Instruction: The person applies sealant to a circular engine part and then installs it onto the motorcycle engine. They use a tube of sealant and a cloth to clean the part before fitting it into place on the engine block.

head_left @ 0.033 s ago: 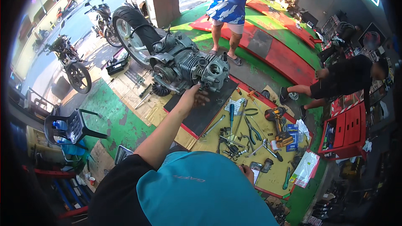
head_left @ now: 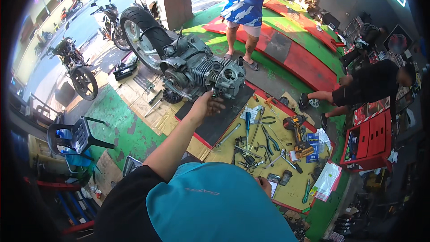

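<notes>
L grip (head_left: 208, 106) at engine (head_left: 199, 68) edge, mat (head_left: 218, 123) open, R grip (head_left: 264, 187) nr phone (head_left: 273, 179), holds unclear

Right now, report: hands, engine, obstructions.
Left hand at cylinder end of engine, grip unclear. Right hand beside phone, partly hidden. Engine partly over black mat. Loose tools lie right of mat.

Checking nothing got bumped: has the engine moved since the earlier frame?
No. The engine shows no visible shift in any direction against the fixed pillar behind it.
</notes>
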`<state>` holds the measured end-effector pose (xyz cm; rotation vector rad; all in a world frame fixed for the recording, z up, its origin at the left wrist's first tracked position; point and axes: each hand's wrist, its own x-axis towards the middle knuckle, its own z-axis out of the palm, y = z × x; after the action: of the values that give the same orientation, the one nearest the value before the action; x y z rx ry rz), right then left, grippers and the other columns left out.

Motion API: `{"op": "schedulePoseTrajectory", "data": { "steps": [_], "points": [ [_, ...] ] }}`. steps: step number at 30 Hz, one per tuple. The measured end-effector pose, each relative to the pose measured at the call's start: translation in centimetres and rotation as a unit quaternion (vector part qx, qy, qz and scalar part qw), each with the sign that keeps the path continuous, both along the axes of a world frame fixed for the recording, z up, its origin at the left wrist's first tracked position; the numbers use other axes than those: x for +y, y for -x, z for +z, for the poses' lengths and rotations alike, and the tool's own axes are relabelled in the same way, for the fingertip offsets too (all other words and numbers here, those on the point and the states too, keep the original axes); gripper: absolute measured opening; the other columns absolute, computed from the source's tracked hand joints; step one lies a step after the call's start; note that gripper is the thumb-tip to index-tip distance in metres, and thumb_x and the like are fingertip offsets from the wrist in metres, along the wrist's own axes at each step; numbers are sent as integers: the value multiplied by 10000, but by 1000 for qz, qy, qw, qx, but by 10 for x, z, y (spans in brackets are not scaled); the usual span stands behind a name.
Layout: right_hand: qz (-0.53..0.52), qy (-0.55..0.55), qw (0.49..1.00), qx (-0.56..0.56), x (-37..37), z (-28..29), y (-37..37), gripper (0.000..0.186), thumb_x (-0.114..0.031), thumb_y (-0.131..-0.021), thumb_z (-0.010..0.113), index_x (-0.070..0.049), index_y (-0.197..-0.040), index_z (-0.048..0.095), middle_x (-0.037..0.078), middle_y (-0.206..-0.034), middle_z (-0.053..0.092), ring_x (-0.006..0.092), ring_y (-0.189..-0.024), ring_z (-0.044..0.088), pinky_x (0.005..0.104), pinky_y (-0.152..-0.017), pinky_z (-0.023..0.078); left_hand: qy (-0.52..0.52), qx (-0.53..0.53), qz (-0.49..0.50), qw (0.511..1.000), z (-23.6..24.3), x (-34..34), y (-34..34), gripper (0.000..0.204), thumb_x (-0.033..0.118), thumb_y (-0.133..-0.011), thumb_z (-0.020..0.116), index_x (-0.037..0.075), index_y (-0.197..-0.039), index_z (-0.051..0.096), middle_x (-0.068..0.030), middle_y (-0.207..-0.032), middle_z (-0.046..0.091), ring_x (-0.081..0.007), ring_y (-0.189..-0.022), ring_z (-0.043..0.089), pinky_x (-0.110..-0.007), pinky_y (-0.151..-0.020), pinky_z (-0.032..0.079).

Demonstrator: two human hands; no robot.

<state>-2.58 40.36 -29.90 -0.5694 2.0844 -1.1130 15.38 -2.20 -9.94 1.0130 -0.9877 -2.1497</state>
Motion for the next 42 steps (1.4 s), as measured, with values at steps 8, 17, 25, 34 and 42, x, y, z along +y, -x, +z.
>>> {"op": "schedulePoseTrajectory", "data": {
  "steps": [8, 17, 25, 34, 42],
  "points": [
    [0, -7, 999, -41, -4, 4, 0, 319, -278, -983, 661, 30, -902, 653, 67, -674, 626, 122, -600, 544, 319, -572, 443, 170, -103, 29, 980, -24, -9, -2, 400, 385, -985, 641, -10, -1041, 665, -79, -832, 725, -126, -656, 615, -277, -670, 492],
    [21, -25, 999, -11, -13, 23, -1, 330, -284, -981, 662, 37, -910, 653, 78, -676, 625, 130, -609, 556, 322, -576, 447, -16, 21, -17, 1000, -6, -4, -8, 447, 424, -1018, 571, -14, -1062, 649, -70, -883, 723, -128, -715, 631, -291, -729, 503],
    [16, -13, 1000, -22, -9, 12, 3, 335, -280, -985, 657, 43, -897, 643, 74, -681, 626, 129, -610, 553, 317, -576, 447, 131, -108, 12, 985, -15, -14, -7, 382, 371, -968, 671, -11, -980, 684, -72, -772, 706, -152, -622, 619, -298, -622, 502],
    [0, -11, 999, -41, -13, 21, -4, 327, -282, -986, 657, 34, -903, 650, 66, -685, 628, 122, -609, 544, 308, -580, 437, 273, -233, 19, 933, -1, -5, -4, 395, 378, -980, 649, -15, -961, 683, -103, -819, 720, -175, -644, 638, -328, -642, 515],
    [15, -33, 999, -13, -14, 19, -2, 349, -298, -982, 654, 33, -874, 640, 85, -676, 628, 138, -608, 546, 325, -586, 444, 38, -29, 0, 999, -8, -9, -4, 419, 422, -983, 646, 4, -982, 677, -76, -857, 689, -142, -688, 619, -298, -636, 499]
  ]
}}
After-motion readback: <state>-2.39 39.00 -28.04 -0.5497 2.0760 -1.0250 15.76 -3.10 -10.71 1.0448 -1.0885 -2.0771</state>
